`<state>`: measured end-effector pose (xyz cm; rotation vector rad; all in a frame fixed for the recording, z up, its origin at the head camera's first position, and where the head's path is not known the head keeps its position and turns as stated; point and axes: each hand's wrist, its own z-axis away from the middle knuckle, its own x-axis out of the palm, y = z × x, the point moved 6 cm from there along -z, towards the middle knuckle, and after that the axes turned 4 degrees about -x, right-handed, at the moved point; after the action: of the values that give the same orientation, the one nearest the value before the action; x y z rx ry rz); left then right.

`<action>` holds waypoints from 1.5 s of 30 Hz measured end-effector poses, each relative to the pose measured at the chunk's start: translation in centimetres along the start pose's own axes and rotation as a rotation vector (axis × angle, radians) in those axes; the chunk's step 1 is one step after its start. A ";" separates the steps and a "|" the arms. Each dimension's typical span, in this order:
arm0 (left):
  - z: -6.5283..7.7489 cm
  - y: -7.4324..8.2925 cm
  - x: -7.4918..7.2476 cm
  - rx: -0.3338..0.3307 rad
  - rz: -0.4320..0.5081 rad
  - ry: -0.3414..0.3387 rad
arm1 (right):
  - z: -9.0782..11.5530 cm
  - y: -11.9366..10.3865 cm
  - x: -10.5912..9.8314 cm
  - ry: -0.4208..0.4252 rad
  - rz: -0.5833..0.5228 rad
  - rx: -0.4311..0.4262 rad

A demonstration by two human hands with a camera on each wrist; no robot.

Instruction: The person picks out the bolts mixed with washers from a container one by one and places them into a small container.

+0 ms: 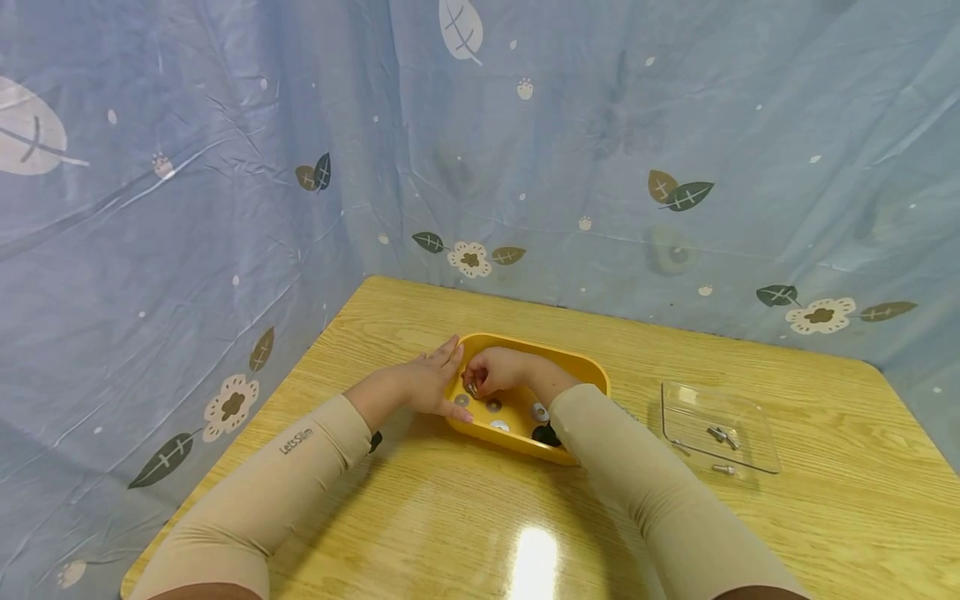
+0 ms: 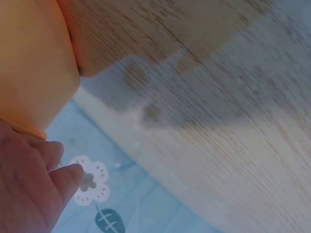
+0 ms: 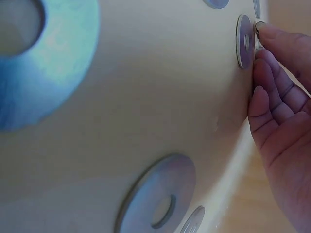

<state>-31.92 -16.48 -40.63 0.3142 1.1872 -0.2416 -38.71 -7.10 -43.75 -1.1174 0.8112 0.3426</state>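
Note:
The yellow bin (image 1: pixel 591 365) holds several flat metal washers. My right hand (image 1: pixel 501 369) reaches into its left end and pinches a small shiny metal piece (image 1: pixel 471 389) between thumb and fingertips; its kind is mostly hidden. From the right wrist view, that hand (image 3: pixel 286 97) is close by a washer (image 3: pixel 243 41), and larger washers (image 3: pixel 167 194) lie nearer the camera. My left hand (image 1: pixel 432 383) rests on the bin's left end, fingers spread along the rim and thumb over the front edge. Only part of this hand (image 2: pixel 29 179) appears in the left wrist view.
To the right, a clear plastic tray (image 1: pixel 765 450) has several small metal screws (image 1: pixel 722 435) in and about it. A black object (image 1: pixel 546 435) sits in the bin's front right. Patterned blue cloth (image 1: pixel 555 167) hangs behind the wooden table (image 1: pixel 450 517) and along its left.

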 end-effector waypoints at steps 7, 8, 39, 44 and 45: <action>0.0 0.2 0.0 0.003 0.002 -0.001 | 0.4 0.0 -0.3 -0.024 0.017 0.014; 0.0 0.2 0.0 0.000 0.000 -0.003 | 0.5 0.0 -0.4 -0.030 0.027 0.018; 0.0 0.2 -0.1 -0.021 0.018 -0.028 | 8.8 -2.3 -7.1 0.117 -0.121 -0.036; 0.2 0.2 -0.2 -0.010 0.029 -0.032 | 11.0 -2.7 -8.4 0.159 -0.149 -0.026; 0.3 0.2 -0.2 -0.008 0.030 -0.033 | 11.4 -2.8 -8.6 0.165 -0.150 -0.025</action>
<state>-31.71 -16.38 -40.30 0.3199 1.1503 -0.2153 -38.16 3.18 -33.46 -1.2339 0.8639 0.1363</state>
